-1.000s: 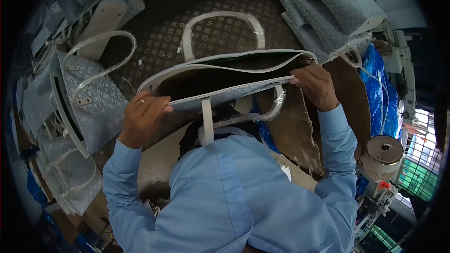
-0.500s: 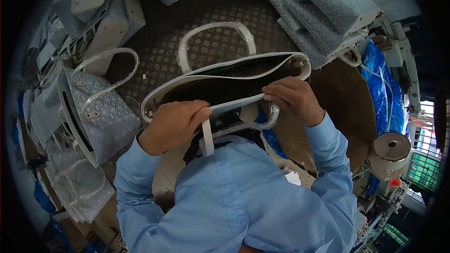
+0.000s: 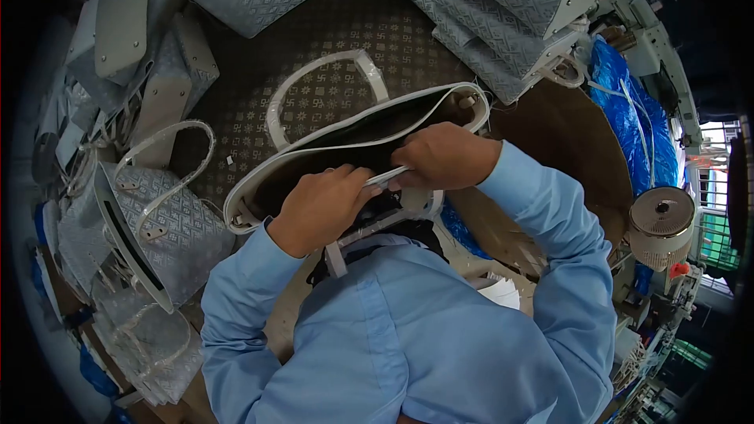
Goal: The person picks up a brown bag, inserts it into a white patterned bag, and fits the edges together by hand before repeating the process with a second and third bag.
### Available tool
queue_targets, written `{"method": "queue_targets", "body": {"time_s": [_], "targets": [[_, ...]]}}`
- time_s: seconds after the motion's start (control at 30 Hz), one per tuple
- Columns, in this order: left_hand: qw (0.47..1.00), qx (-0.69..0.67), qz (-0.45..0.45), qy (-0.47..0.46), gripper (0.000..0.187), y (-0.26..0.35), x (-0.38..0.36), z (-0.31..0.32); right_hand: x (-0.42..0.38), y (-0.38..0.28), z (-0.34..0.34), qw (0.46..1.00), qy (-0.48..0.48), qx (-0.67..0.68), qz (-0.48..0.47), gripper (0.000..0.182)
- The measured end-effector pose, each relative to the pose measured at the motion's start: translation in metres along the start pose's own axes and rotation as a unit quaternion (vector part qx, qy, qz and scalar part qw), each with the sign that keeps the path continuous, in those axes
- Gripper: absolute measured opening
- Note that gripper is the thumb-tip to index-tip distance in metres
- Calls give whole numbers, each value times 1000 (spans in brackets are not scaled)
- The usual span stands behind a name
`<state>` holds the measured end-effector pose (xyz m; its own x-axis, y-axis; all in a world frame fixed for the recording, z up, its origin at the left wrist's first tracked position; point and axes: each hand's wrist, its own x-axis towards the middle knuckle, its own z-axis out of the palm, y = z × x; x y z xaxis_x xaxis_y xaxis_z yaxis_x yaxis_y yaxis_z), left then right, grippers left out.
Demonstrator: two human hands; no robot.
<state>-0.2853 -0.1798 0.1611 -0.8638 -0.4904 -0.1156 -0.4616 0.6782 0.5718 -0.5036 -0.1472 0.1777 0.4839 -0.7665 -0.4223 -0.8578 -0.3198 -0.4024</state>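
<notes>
A handbag with white trim stands in front of my chest, its top gaping and its dark lining showing. One plastic-wrapped handle arches up on the far side; the other hangs on the near side by my shirt. My left hand grips the near top edge of the bag, thumb and fingers pinched round it. Close beside it, my right hand is closed on the same edge, with its knuckles over the opening. The bag's outer near face is mostly hidden below my hands.
Grey patterned handbags crowd the left side. More lie at the back, with a stack of them at the back right. Blue plastic wrapping and a beige round perforated container are on the right. Brown patterned material covers the work surface.
My right hand has moved left along the near edge, closer to my left hand, which has shifted slightly right. The bag has tilted and sits a little further left in view.
</notes>
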Motion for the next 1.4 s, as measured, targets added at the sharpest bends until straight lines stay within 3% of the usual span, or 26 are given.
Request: {"method": "queue_targets", "body": {"time_s": [0.17,0.23,0.3,0.37,0.43,0.5,0.67,0.73,0.8,0.87,0.9,1.0,1.03,1.07,1.13,1.23,1.3,1.4], "targets": [[997,-75,-7,15,40,2,-3,2,-35,33,-12,992,-18,121,-8,37],[992,-121,-22,-20,45,1,2,2,-43,42,-8,987,-23,156,-22,36],[982,-171,-48,-68,46,6,10,-11,-45,48,-10,980,1,177,-92,32],[958,-193,-101,-186,37,5,18,-17,-45,51,-11,981,-2,171,-92,32],[954,-227,-97,-172,37,7,26,-12,-43,51,-10,982,-1,165,-94,32],[948,-259,-92,-161,37,11,39,-6,-40,47,-7,999,28,30,-33,29],[954,-262,-95,-112,42,22,67,-1,-33,54,11,984,142,-72,-84,12],[955,-261,-100,-103,41,18,61,0,-33,54,11,979,163,-70,-104,12],[956,-257,-107,-96,40,14,43,2,-35,51,2,992,96,-30,-79,27],[971,-228,-67,1,41,2,11,0,-36,52,-10,985,126,45,-108,28],[972,-225,-72,-1,41,-6,0,-7,-38,52,-14,974,147,119,-125,29],[962,-232,-144,-2,40,-19,-26,-31,-37,54,-21,959,194,176,-112,34],[953,-247,-165,-62,39,-19,-23,-39,-32,53,-20,957,202,165,-127,34],[939,-266,-183,-120,39,-18,-20,-40,-30,48,-20,959,194,160,-134,34],[953,-247,-154,-83,40,-20,-13,-29,-25,37,-20,981,79,108,-142,34],[966,-225,-111,-60,45,-18,-5,-18,-16,22,-11,994,22,58,-85,40],[966,-230,-93,-75,47,-19,-6,-18,-10,27,-6,990,16,115,-84,43],[963,-213,-138,-87,51,-23,-8,-22,-4,30,-14,983,-7,171,-66,51]]}}
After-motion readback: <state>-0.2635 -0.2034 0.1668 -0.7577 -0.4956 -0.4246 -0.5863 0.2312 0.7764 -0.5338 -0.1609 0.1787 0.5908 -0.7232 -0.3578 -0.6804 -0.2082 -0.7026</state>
